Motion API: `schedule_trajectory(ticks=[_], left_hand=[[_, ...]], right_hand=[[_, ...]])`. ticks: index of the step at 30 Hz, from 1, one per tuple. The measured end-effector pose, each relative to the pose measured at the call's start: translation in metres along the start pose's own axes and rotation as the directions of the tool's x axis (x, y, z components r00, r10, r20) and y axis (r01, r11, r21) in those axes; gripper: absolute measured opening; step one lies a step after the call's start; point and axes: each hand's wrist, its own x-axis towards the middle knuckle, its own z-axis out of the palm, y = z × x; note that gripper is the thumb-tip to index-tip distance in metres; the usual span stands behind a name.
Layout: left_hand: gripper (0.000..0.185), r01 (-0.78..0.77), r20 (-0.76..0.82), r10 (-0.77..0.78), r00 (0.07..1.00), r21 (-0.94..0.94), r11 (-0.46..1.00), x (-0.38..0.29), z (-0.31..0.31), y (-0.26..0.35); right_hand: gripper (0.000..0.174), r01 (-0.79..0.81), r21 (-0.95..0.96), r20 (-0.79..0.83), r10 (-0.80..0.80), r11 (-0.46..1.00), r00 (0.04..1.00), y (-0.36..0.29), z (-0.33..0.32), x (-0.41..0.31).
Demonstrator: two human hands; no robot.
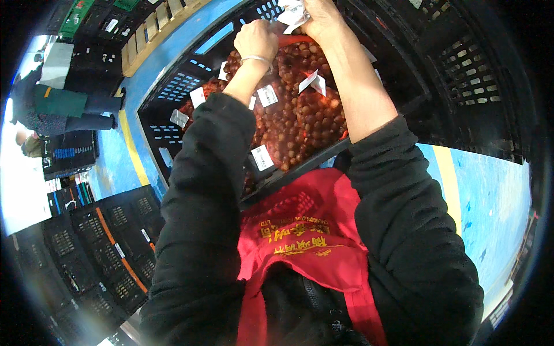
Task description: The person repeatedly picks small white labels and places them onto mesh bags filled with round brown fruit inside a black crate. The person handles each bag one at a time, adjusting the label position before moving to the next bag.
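A black plastic crate stands before me, filled with red mesh bags of small round brown produce. White printed labels are attached to the bags. My left hand is curled into a fist at the far side of the heap, where the red netting stretches from it towards the other hand; its fingertips are hidden. At the top edge of the view, partly cut off, my right hand has a crumpled white label at its fingers.
Dark slatted crates rise at the right. Black crates are stacked at lower left. Beyond the blue floor lie a wooden pallet and another person beside more crates. My red apron touches the crate's near side.
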Motion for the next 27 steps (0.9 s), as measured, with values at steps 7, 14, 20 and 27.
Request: schedule_trajectory(ticks=[7,14,20,27], left_hand=[[0.014,-0.382,-0.283,0.331,0.9,-0.15,0.912,-0.03,-0.113,-0.03],[0.019,-0.598,0.021,0.656,0.754,-0.389,0.7,-0.023,-0.18,-0.044],[0.026,-0.474,0.13,0.658,0.742,-0.592,0.652,-0.068,-0.182,-0.071],[0.018,0.091,0.195,-0.004,0.981,-0.439,0.894,-0.145,-0.093,-0.104]], right_hand=[[0.039,0.135,-0.023,0.213,-0.127,0.991,0.969,0.0,0.003,-0.007],[0.018,0.05,-0.179,0.159,-0.021,0.983,0.987,0.024,0.005,-0.002],[0.03,0.11,-0.682,0.396,0.238,0.723,0.887,0.05,0.02,-0.024],[0.017,0.25,-0.909,0.385,0.443,0.332,0.81,0.081,0.025,-0.044]])
